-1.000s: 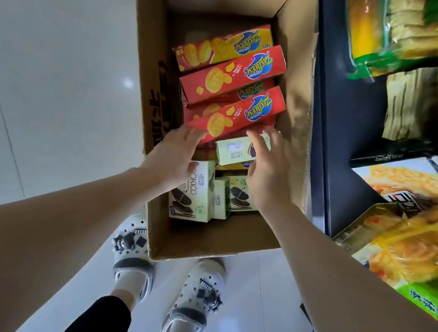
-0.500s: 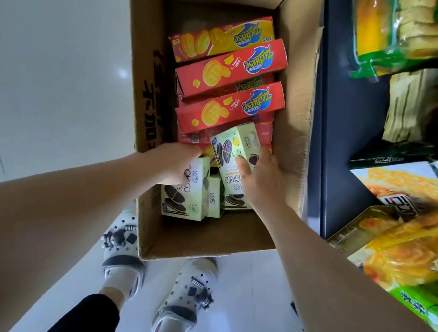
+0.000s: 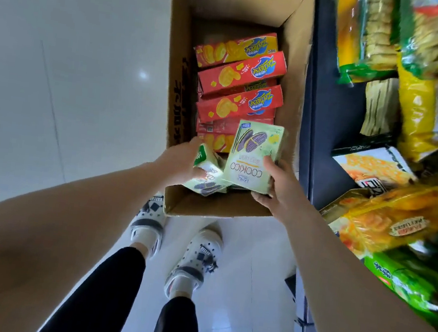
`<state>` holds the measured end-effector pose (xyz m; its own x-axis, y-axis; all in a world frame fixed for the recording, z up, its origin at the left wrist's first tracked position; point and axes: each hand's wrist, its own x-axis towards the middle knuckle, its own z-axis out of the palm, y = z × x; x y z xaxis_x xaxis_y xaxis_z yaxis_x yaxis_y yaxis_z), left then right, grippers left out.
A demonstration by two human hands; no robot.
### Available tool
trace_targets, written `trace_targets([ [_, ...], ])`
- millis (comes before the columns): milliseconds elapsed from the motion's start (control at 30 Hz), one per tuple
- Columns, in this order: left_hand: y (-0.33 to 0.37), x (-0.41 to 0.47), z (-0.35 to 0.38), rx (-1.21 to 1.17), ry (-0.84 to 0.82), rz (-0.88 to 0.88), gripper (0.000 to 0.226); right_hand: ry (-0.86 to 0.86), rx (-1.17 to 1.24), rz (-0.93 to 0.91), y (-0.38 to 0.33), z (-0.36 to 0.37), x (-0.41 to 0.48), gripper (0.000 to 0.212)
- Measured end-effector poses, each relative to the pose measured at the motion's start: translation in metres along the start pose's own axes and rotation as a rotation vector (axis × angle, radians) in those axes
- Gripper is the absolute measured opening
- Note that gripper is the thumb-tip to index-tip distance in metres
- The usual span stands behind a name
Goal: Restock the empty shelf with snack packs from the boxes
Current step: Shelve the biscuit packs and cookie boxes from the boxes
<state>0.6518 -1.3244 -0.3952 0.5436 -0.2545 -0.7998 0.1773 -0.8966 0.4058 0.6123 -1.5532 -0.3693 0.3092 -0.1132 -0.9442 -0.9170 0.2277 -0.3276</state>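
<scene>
Right grip: closed on a green box. Thumb sits on the printed front, fingers curl under the near edge. The box is held up over the near right corner of the carton, cookie picture facing the camera, top end pointing away from the person.

Left grip: closed on a second green box. Fingers wrap its left side; exact finger placement is blurred. This box is tilted, low at the carton's near end, just beside the first one. Can't tell whether the two touch.

Red boxes: lying in overlapping rows across the carton's middle and far part, neither grip on them.

The carton stands open on the white floor, right wall just beside the dark shelf. Yellow and green bags crowd the shelf on the right.

White shoes stand on the floor near the carton's near end.
</scene>
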Motion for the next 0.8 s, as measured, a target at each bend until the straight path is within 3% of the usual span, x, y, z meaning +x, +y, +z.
trace_targets([
  [100,0.014,-0.047,-0.015,-0.413,0.14,-0.132,0.064,-0.071,0.172,-0.001,-0.015,-0.002,-0.052,0.034],
  [200,0.03,-0.099,-0.038,-0.803,0.275,-0.223,0.049,-0.103,0.173,-0.062,-0.032,0.001,-0.11,0.036],
  [400,0.066,-0.216,-0.097,-1.262,0.364,-0.37,0.046,-0.072,0.059,-0.227,-0.059,0.001,-0.234,0.026],
  [467,0.082,-0.257,-0.117,-1.318,0.369,-0.349,0.044,-0.038,0.093,-0.231,-0.064,-0.003,-0.277,0.019],
  [600,0.106,-0.329,-0.144,-1.296,0.407,-0.253,0.048,-0.031,0.088,-0.27,-0.068,-0.007,-0.359,0.039],
  [800,0.131,-0.421,-0.17,-1.29,0.407,-0.142,0.05,0.046,0.217,-0.418,-0.064,-0.015,-0.459,0.045],
])
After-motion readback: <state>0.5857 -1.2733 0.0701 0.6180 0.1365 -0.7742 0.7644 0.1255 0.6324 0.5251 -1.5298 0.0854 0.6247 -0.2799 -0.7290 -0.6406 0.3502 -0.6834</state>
